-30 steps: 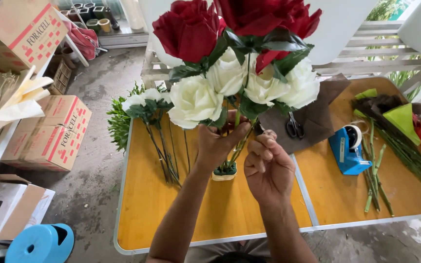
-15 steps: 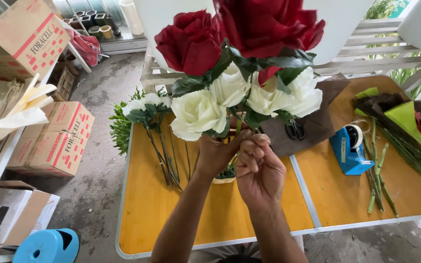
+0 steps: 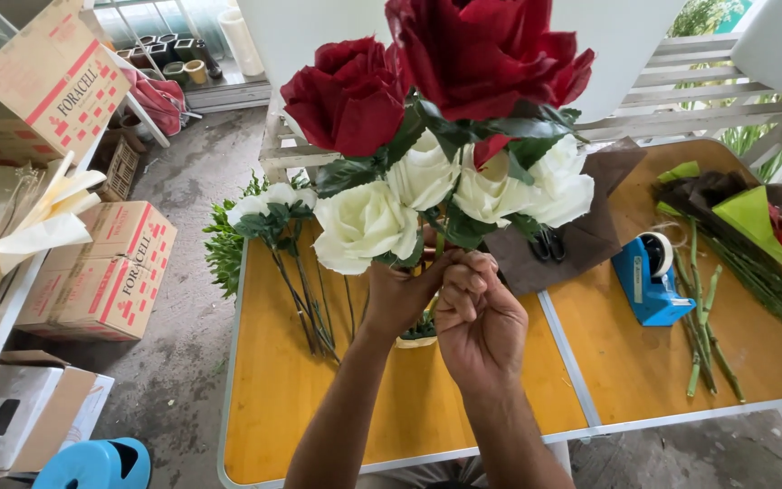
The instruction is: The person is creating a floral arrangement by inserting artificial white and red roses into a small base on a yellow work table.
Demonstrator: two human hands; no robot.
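I hold a bouquet close to the camera: two red roses on top and several white roses below with dark green leaves. My left hand grips the bunched stems from the left. My right hand is closed around the same stems just beside it, fingers curled. The stems themselves are mostly hidden by both hands. Under the hands lies the yellow folding table.
Loose white flowers with greenery lie on the table's left part. Brown wrapping paper with scissors, a blue tape dispenser, cut green stems and green paper are to the right. Cardboard boxes stand on the floor at left.
The bouquet has risen closer to the camera. My right hand has shifted from an open touch on the stems to a closed grip beside my left hand.
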